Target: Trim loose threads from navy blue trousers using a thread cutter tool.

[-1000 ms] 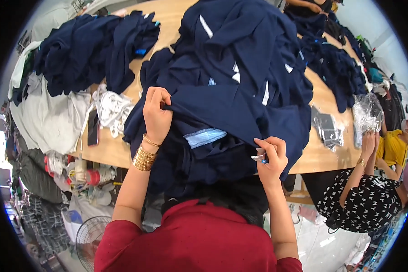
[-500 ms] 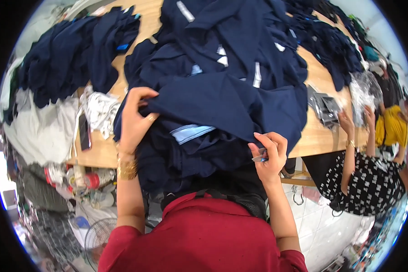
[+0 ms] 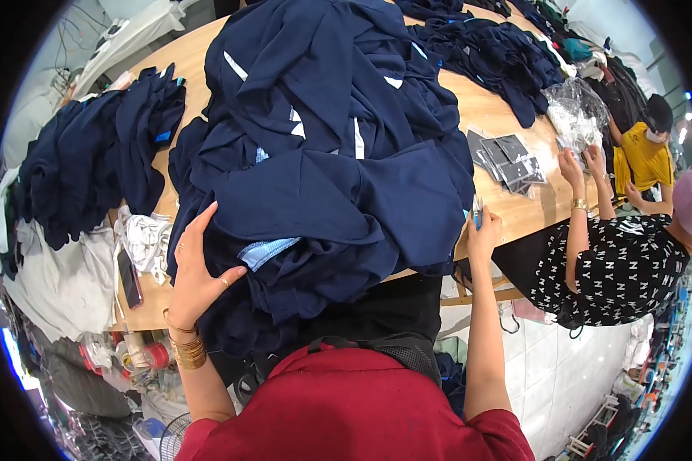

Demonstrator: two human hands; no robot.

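Red sleeves fill the six o'clock edge, and from them both forearms reach up to the navy garment pile (image 3: 323, 177) heaped on the wooden worktop (image 3: 507, 207). At eight o'clock the left hand (image 3: 196, 273), with gold bangles (image 3: 186, 349) at the wrist, lies spread and flat against the near flank of the pile, fingers apart, pressing the cloth rather than gripping it. At four o'clock the right hand (image 3: 483, 230) is closed around a small blue tool (image 3: 477, 215) at the pile's right edge; whether it also pinches fabric I cannot tell. A pale blue collar piece (image 3: 265, 252) shows in a fold just beside the left thumb.

The cloth looks soft, limp and light singly, though the stacked heap is probably heavy and prone to slumping off the near edge; a seam, hem or collar would likely give the firmest hold.

A dark phone (image 3: 128, 278) and a white bundle (image 3: 146, 240) lie at nine o'clock, and a second navy stack (image 3: 100, 165) at ten. Small packets (image 3: 507, 157) and a clear bag (image 3: 577, 115) sit at two o'clock, where a person in a black patterned top (image 3: 623, 265) works with both hands, another in yellow (image 3: 646, 157) beyond. White floor tiles (image 3: 561, 376) show at four o'clock.
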